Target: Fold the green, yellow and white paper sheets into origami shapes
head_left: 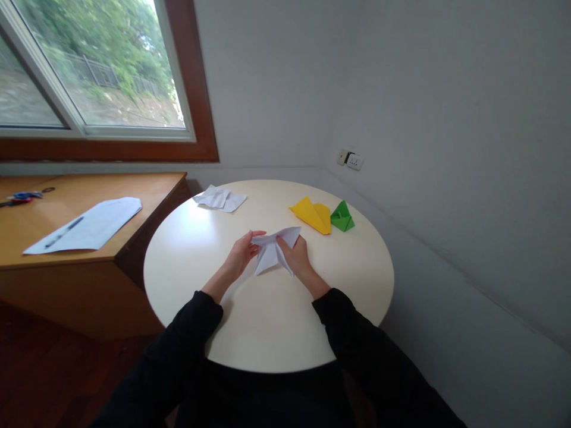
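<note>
A folded sheet of white paper (268, 255), creased into several pointed flaps, is held between my two hands just above the round table. My left hand (241, 254) grips its left side, fingers behind the paper and partly hidden. On the right, my right hand (298, 255) pinches the paper, with the thumb pressed on its front near the middle fold. Beyond the hands lie a yellow folded paper (314, 215) and, touching or close beside it, a green folded paper (342, 217).
Creased white papers (220, 199) lie at the back left of the round cream table (272, 321). On the wooden desk (156, 185) at left are white sheets (100, 223), a dark pen (65, 232) and scissors (22, 197). A wall with a socket (354, 161) stands behind.
</note>
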Motion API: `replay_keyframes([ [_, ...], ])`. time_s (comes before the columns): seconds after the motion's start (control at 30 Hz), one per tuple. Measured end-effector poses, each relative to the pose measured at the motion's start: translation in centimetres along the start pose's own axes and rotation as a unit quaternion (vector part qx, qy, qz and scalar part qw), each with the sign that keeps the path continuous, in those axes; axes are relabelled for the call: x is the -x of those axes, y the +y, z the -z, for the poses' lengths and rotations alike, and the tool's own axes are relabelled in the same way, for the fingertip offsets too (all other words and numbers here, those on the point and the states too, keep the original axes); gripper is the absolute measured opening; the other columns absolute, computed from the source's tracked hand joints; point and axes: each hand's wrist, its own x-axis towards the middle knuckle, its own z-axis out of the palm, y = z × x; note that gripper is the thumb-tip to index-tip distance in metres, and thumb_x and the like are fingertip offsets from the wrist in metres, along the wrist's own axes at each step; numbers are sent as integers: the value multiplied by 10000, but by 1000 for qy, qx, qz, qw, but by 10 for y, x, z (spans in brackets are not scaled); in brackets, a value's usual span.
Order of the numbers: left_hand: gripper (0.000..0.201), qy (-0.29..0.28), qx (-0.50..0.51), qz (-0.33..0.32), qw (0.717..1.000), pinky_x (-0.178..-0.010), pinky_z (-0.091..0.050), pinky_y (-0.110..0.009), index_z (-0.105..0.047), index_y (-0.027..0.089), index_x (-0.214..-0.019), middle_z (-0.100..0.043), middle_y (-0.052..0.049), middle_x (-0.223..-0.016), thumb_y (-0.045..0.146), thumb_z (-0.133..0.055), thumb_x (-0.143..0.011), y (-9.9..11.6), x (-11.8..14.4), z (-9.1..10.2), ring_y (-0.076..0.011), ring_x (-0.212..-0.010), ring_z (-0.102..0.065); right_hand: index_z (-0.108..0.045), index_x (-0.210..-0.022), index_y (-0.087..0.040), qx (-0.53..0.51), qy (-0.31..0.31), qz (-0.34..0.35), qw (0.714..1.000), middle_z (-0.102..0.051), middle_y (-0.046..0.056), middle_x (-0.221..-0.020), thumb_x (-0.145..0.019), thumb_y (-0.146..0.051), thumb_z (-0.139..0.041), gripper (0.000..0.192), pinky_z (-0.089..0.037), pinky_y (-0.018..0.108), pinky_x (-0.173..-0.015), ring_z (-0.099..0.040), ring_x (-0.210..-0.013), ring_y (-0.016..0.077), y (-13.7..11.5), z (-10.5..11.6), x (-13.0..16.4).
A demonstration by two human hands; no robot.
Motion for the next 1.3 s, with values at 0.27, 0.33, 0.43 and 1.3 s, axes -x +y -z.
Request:
replay_keyframes([
  [0.27, 295, 35, -48, -21, 998, -631, -416, -216, -608, 168, -858, -603, 14, -704, 375, -693, -666, -3, 0, 1, -107, -681, -558, -628, -935, -128, -7, 2, 5, 1000, -704, 125, -954, -712, -345, -622, 310, -510, 353, -763, -654, -873, 239, 2, 1, -1],
  [0.33, 330, 28, -64, -18, 997, -626, -432, -224, -599, 173, -919, -623, -1, -758, 371, -687, -671, -3, 1, 0, -116, -690, -575, -629, -945, -125, -7, 6, 6, 1000, -701, 130, -970, -718, -349, -616, 319, -511, 351, -765, -652, -883, 240, 3, 1, -2],
  [0.43, 451, 24, -91, -16, 995, -663, -467, -266, -557, 182, -1049, -656, -43, -879, 355, -703, -659, -4, 3, -2, -159, -763, -614, -632, -946, -121, -5, 11, 6, 1000, -699, 134, -975, -723, -348, -609, 319, -511, 354, -766, -651, -885, 244, 4, 1, -2],
  [1.3, 118, 209, -332, -130, 910, -532, -355, -239, -566, 166, -627, -566, 13, -575, 275, -558, -670, -14, -5, 3, -134, -560, -467, -666, -809, -116, 47, -20, -22, 998, -721, 114, -827, -701, -306, -574, 236, -509, 351, -678, -657, -735, 231, 13, -4, -4],
])
